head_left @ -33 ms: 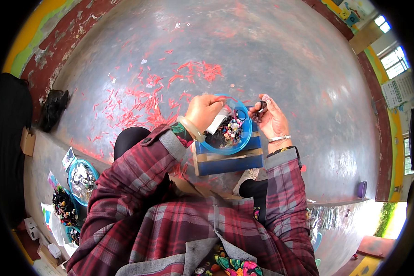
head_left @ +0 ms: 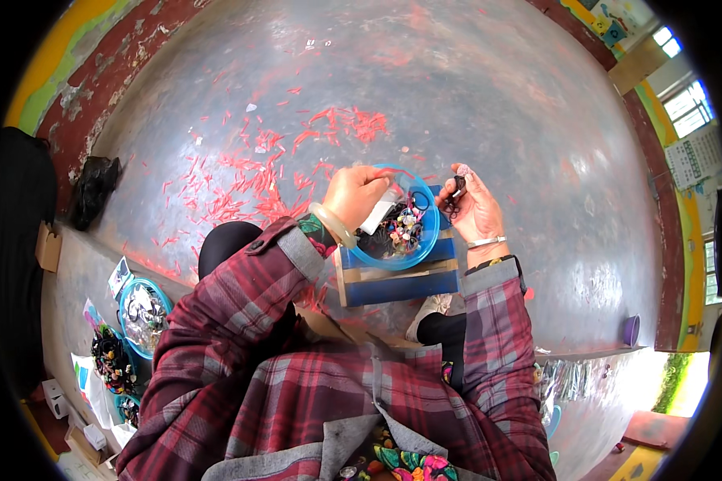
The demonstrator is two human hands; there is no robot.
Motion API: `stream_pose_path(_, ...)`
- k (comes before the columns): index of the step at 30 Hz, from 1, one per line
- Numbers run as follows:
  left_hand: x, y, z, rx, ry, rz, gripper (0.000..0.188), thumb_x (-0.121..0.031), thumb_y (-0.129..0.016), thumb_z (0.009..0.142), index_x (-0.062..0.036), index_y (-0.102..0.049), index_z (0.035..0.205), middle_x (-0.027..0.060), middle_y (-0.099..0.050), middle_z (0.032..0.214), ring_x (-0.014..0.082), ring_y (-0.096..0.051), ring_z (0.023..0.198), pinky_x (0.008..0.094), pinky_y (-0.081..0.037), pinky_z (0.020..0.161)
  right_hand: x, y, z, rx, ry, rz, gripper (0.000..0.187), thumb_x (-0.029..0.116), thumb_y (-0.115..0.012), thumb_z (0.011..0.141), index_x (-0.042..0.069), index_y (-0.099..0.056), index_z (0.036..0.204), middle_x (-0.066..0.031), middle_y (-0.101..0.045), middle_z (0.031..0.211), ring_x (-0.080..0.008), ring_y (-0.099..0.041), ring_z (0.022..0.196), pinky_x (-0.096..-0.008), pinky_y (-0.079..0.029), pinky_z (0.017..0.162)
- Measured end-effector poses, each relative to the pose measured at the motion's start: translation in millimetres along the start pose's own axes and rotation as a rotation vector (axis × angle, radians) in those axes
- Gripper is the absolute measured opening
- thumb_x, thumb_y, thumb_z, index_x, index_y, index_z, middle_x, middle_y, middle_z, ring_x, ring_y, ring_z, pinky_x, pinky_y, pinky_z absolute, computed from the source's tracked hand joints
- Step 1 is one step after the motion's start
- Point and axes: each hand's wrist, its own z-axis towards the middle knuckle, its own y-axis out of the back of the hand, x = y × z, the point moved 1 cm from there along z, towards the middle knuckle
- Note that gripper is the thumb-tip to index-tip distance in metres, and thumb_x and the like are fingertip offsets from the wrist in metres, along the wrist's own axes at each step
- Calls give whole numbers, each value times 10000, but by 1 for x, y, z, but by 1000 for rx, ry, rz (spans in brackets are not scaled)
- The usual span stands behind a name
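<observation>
A blue-rimmed round basin point(head_left: 425, 255) stands before me, holding a tangle of black bands, small colourful pieces and a white packet point(head_left: 377, 212). My left hand point(head_left: 353, 194) is closed above its left rim, thumb against the fingers. From its fingertips a thin red strip point(head_left: 401, 171) reaches right across the basin's far side. Just past the right rim, my right hand point(head_left: 477, 210) is turned palm inward, its fingers curled around dark looped cords point(head_left: 453, 204). What kind of cords they are is too small to tell.
Under the basin is a blue-painted wooden stool point(head_left: 401, 290). Red scraps point(head_left: 257, 180) litter the floor ahead and left. At my left stand another blue basin point(head_left: 144, 317) with packets and a heap of dark, colourful bands point(head_left: 112, 361). A purple cup point(head_left: 631, 330) lies far right.
The fingers of my right hand have shifted slightly around the dark cords, which hang a little differently. My left hand and the basin look the same.
</observation>
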Motion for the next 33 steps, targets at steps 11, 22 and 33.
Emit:
stream_pose_path(11,-16,-4,-8,123,116,181,237,-136,-586,820,31,-635,982,59,-645,828,85,-566,758,244,-461,678,12,-48,-20,19,96,-545,196,74,-561,847,9,-549,1032,-31,-584,801,-85,-543,649,-184,-429,543)
stream_pose_path(22,-13,-14,-17,176,-20,360,212,-157,-590,808,3,-649,934,140,-628,710,127,-576,627,296,-473,603,-11,-64,-29,216,850,-1695,165,14,-572,717,64,-562,874,-67,-560,795,-262,-569,744,-358,-470,586)
stream_pose_path(33,-13,-18,-20,300,-33,380,224,-139,-539,850,-3,-626,1005,110,-628,714,116,-592,666,281,-481,614,-16,-54,-28,322,607,-1712,117,33,-572,701,65,-577,813,-79,-565,754,-273,-565,709,-360,-460,578)
